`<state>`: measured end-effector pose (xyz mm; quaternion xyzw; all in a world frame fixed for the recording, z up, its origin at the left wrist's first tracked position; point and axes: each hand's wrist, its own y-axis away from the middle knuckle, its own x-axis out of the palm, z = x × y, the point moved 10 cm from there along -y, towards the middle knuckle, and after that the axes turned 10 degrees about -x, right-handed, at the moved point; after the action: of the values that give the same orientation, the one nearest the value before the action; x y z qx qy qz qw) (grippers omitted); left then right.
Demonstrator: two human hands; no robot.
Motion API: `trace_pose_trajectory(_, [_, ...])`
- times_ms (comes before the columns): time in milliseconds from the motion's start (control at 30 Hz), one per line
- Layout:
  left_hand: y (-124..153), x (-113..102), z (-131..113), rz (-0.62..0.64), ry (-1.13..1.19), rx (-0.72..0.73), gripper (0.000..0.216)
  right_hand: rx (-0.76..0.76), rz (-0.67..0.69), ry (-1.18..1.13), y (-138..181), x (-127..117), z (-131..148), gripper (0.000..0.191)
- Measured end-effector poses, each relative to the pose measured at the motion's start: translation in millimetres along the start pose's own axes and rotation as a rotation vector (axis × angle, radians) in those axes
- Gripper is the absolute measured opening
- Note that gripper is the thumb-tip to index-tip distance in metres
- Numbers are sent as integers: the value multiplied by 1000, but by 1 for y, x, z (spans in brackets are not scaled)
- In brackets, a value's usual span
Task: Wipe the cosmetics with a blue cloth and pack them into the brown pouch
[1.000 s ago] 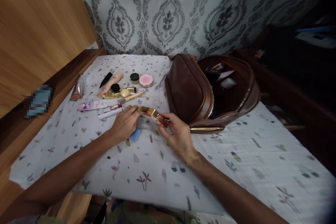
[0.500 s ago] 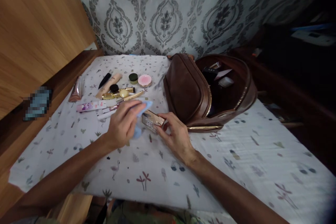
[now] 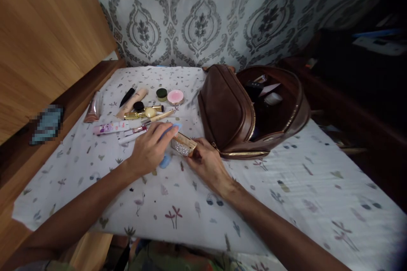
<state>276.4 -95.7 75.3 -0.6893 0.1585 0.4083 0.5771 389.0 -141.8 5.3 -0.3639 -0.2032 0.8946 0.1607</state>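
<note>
My left hand [image 3: 151, 146] is closed on a light blue cloth [image 3: 165, 161], pressed to the left end of a small box-shaped case. The case [image 3: 183, 144] has a glittery silver side and a gold edge; its exact kind I cannot make out. My right hand [image 3: 208, 165] grips its right end between thumb and fingers. Just beyond my left hand lie a white tube with a purple print [image 3: 110, 128], gold tubes [image 3: 136, 115], a beige tube [image 3: 135, 100], a dark-lidded jar [image 3: 161, 94] and a pink round compact [image 3: 175, 97].
An unzipped brown leather bag [image 3: 225, 110] stands at the right with a white-capped item [image 3: 273, 99] and other things inside. A brown clear-ended tube [image 3: 92, 109] lies far left. The patterned cloth [image 3: 254, 216] covers the table; a wooden panel [image 3: 54, 42] rises at left.
The case has turned in my right hand, so its glittery side now faces me. My left hand with the blue cloth has shifted slightly against it.
</note>
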Motion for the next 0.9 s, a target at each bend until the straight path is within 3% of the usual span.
trace_pose_trajectory(233, [2,13,23,58,89,-143,39,18,-29,-85,2,-9,7,5])
trace_pose_trajectory(433, [3,8,23,24,229,-173,41,39,-78,-108,4,-16,10,9])
trace_pose_trajectory(567, [-1,-16,10,-76,315,-121,45,-29,-169,-109,4,-21,14,18])
trace_pose_trajectory(667, [0,-30,-10,-140,272,-2,46,-72,-208,-106,3,-25,17,22])
trace_pose_trajectory(800, [9,-18,-39,-53,118,188,41,-79,-172,-77,1,-24,18,12])
trace_pose_trajectory(900, [10,-9,-35,-20,64,184,38,-94,-177,-72,1,-25,19,14])
